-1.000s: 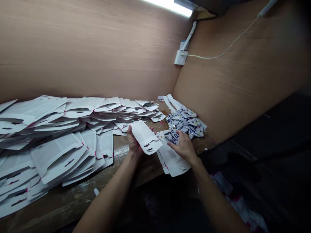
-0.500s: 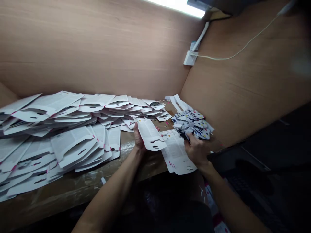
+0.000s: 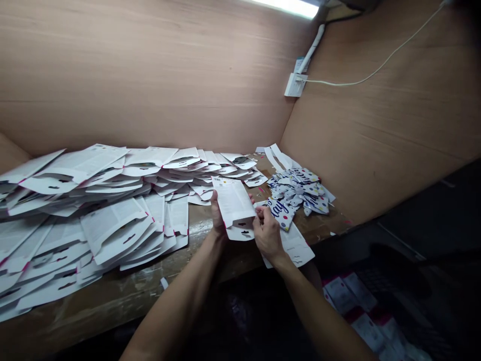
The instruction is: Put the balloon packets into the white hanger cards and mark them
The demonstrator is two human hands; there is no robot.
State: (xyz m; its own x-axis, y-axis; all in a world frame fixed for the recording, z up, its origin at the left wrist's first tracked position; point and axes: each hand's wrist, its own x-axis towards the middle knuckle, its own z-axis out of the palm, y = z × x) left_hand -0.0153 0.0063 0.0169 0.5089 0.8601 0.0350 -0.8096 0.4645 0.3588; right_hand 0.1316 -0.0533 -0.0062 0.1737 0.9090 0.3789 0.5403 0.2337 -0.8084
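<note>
A die-cut white paperboard card (image 3: 233, 203) stood between the hands; it looked light and stiff but thin, likely to crease at its notched tabs, so its long edges seemed the safest hold. The left hand (image 3: 218, 216) gripped it from behind. The right hand (image 3: 267, 235) closed narrowly at its edge, whether gripping or only touching was unclear. Dotted printed offcuts (image 3: 298, 189) lay beyond the right hand, and stacked cards (image 3: 93, 200) lay left of the left hand.

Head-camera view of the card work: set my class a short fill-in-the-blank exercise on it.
The left hand holds a ____ printed card.
Fingertips of the right hand touch that card's ____ edge.
Polka-dotted paper cutouts lie to the ____ of the hands.
A pale cable enters a ____ socket.
Missing words: white; right; right; wall.
</note>
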